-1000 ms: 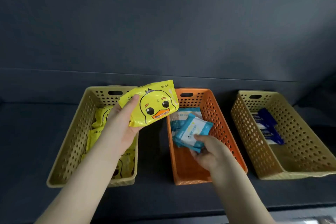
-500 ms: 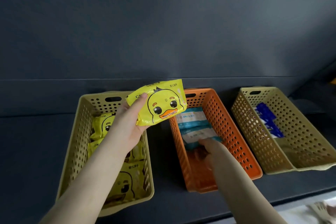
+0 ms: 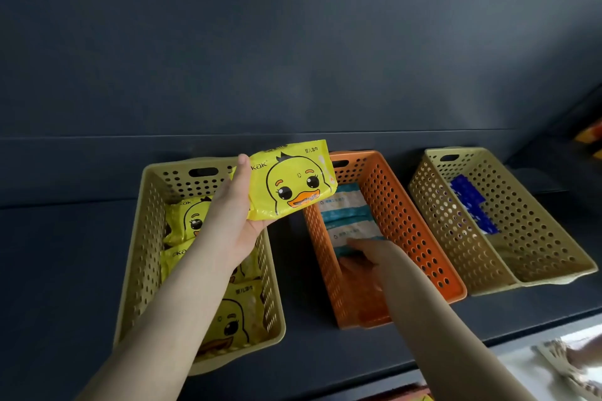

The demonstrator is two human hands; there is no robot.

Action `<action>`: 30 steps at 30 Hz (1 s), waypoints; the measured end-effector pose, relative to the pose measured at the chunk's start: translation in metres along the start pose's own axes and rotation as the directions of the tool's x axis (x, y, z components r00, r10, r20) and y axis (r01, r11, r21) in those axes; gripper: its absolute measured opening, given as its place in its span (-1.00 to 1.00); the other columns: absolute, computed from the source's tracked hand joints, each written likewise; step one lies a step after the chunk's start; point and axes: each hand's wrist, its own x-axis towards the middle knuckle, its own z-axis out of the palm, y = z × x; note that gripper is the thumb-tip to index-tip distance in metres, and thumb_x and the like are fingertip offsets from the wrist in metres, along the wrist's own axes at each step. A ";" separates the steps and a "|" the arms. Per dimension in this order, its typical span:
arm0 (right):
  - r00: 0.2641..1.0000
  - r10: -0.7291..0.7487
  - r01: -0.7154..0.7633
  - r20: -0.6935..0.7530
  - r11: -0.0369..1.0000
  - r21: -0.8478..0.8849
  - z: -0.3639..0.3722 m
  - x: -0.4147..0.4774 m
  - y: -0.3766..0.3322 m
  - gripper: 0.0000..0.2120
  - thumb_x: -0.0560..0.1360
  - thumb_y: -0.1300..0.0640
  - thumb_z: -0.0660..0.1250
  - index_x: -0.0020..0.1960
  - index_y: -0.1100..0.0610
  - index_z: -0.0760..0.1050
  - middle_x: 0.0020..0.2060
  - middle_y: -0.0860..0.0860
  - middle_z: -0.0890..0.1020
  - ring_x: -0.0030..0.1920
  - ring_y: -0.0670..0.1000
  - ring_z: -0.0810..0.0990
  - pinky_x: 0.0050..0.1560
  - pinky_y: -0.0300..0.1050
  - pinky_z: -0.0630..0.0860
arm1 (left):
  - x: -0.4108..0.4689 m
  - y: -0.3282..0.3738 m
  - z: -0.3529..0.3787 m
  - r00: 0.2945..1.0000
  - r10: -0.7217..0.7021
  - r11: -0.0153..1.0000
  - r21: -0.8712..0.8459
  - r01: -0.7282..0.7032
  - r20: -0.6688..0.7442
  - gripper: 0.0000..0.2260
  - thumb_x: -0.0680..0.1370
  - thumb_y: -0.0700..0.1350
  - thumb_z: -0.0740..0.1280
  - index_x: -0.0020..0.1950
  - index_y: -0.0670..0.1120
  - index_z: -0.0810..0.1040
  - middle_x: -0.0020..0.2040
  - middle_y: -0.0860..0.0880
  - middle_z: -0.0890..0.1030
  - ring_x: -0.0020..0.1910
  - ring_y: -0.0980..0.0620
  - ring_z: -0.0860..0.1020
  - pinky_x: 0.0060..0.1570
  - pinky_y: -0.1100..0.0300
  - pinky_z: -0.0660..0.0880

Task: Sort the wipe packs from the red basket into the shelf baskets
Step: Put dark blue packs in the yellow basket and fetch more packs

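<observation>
Yellow wipe pack (image 3: 293, 182), printed with a duck, is pinched in the left hand (image 3: 228, 221). The thumb lies up its front edge and the other fingers are hidden behind it. It hangs in the air just left of the orange basket (image 3: 420, 228), over the back corner of the tan basket (image 3: 140, 238) that stands to the orange basket's left and holds matching duck packs (image 3: 189, 218).

The right hand (image 3: 368, 257) reaches inside the orange basket, its fingers stretched forward and close together, tips on the near edge of a teal-and-white pack (image 3: 355, 231) lying flat on the basket floor. To the right of the orange basket a second tan basket (image 3: 537, 221) holds dark blue packs (image 3: 472, 202). All three stand on a dark shelf (image 3: 65, 270).

By my reading the teal-and-white pack is set down, or nearly so, and placing the duck-printed one is the step in hand. That calls for carrying the left hand away from the orange basket and down into the tan one, then loosening the thumb so the pack drops flat on its fellows. The right hand need only lift clear of the orange wall.
</observation>
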 end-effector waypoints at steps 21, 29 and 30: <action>0.564 -0.607 0.754 0.561 0.655 -0.050 0.118 -0.088 -0.001 -0.68 0.48 0.11 0.42 0.19 0.18 0.50 0.04 0.08 0.67 0.10 0.10 0.64 0.11 0.09 0.58 | -0.029 0.072 -0.096 0.950 0.295 0.873 0.432 -0.226 -0.100 -0.72 0.55 0.21 0.23 0.13 0.07 0.51 0.09 0.02 0.63 0.09 0.04 0.60 0.12 0.05 0.52; 0.411 -0.867 0.830 0.284 0.226 -0.510 0.156 -0.076 0.009 -0.74 0.50 0.07 0.40 0.09 0.21 0.51 -0.25 -0.07 0.54 -0.36 -0.21 0.41 -0.42 -0.50 0.34 | -0.006 0.058 -0.148 0.957 0.288 0.580 0.789 -0.203 0.034 -0.52 0.64 0.16 0.03 0.55 0.11 0.10 0.56 0.10 0.13 0.50 0.10 0.17 0.41 0.13 0.14; 0.422 -0.862 0.808 0.280 0.218 -0.547 0.161 -0.072 0.012 -0.72 0.50 0.06 0.39 0.11 0.22 0.50 -0.19 -0.02 0.57 -0.35 -0.20 0.40 -0.46 -0.45 0.32 | -0.005 0.054 -0.149 0.967 0.249 0.573 0.797 -0.193 0.055 -0.50 0.64 0.16 0.01 0.57 0.12 0.02 0.57 0.11 0.07 0.51 0.09 0.14 0.40 0.16 0.12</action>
